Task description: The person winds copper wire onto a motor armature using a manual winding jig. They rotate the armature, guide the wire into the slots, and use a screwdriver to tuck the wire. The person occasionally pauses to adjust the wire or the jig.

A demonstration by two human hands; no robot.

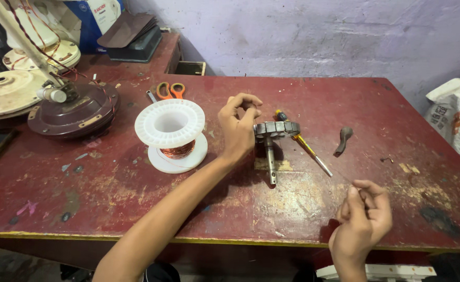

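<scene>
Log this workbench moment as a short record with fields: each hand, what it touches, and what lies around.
Surface: worn red table
Left hand: resting against the metal stator core on its shaft
Right hand: fingers pinched together near the table's front edge, seemingly on a thin wire; the wire is too fine to confirm
Beside left hand: white spool of copper wire
Behind stator: yellow-handled screwdriver
Further back: orange-handled scissors
Far left: brown fan motor housing
Right of screwdriver: small grey metal piece
</scene>
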